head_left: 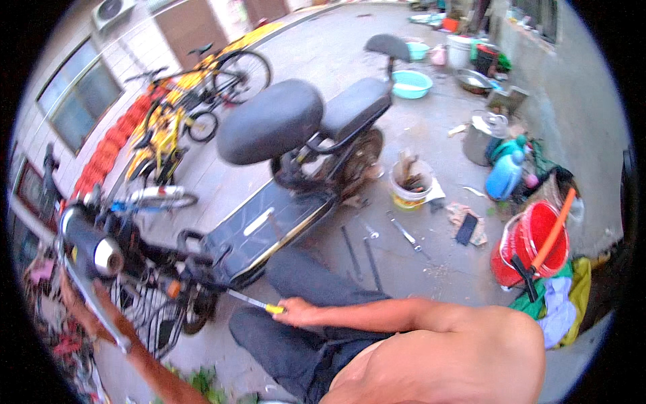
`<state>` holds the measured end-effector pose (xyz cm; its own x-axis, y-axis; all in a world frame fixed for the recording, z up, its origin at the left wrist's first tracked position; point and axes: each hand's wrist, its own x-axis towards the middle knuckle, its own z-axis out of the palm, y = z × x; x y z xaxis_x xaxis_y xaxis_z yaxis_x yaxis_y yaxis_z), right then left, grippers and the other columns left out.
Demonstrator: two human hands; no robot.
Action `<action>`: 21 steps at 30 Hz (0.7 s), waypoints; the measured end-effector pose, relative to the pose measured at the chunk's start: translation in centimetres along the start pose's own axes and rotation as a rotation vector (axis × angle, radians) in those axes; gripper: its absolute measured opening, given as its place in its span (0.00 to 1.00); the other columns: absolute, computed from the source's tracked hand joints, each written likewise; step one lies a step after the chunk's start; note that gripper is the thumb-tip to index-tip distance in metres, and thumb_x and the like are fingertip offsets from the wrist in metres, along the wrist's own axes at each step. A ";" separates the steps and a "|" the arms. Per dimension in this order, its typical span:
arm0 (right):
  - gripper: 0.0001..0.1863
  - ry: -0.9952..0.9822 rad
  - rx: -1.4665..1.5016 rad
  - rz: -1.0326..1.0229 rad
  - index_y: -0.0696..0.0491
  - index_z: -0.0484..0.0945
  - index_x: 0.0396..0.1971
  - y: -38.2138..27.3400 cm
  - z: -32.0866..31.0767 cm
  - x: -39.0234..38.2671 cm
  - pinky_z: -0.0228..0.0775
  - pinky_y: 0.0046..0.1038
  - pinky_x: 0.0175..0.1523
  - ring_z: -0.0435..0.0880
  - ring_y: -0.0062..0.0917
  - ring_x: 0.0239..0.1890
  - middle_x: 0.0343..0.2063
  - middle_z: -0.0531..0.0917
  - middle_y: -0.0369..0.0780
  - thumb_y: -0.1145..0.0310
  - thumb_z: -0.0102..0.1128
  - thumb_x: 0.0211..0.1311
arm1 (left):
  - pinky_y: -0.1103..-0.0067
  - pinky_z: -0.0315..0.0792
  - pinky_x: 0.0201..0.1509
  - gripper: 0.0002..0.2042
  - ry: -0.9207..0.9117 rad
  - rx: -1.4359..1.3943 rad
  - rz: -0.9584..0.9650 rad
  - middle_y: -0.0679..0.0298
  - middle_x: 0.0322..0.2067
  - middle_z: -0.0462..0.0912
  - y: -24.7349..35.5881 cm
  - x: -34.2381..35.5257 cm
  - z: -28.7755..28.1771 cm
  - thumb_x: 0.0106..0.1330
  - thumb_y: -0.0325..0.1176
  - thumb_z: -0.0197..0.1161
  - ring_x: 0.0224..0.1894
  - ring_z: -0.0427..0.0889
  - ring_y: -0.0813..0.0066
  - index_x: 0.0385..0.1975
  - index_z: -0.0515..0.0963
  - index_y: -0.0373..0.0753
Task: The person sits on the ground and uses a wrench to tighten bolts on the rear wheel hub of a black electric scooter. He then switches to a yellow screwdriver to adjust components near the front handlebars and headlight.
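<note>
My right hand (296, 312) is closed round the yellow handle of a screwdriver (273, 309). Its long metal shaft points left, toward the front of an electric scooter (269, 232), by an orange reflector (174, 289). Whether the tip touches anything is unclear. On the left, my left hand (79, 306) reaches up behind a silver brake lever (91, 296), close to the scooter's handlebar grip (86, 239). Its fingers are partly hidden and blurred, so I cannot make out a grip. The scooter's black seat (272, 121) is beyond my knees.
Wrenches (405, 232) and dark bars (352, 252) lie on the ground to the right. Past them stand a tool bucket (410, 185), a phone (466, 229) on a cloth, and red buckets (511, 249) with an orange-handled tool. Yellow bicycles (171, 128) stand at the far left.
</note>
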<state>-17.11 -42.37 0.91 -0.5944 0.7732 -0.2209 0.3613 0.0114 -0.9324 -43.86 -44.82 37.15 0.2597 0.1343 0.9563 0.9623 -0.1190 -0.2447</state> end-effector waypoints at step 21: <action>0.26 0.035 -0.090 -0.042 0.59 0.79 0.43 1.8 0.4 0.8 0.72 0.44 0.47 0.82 0.47 0.40 0.32 0.83 0.54 0.50 0.58 0.59 | 0.52 0.64 0.64 0.35 -0.447 0.094 0.154 0.49 0.66 0.63 -2.6 7.3 1.4 0.62 0.38 0.65 0.65 0.67 0.49 0.69 0.57 0.49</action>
<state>-17.22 -41.94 -1.07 -0.5858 0.7923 -0.1706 0.4003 0.0999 -0.9109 -44.38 -42.12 44.52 0.3891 0.5346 0.7502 0.9077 -0.0836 -0.4112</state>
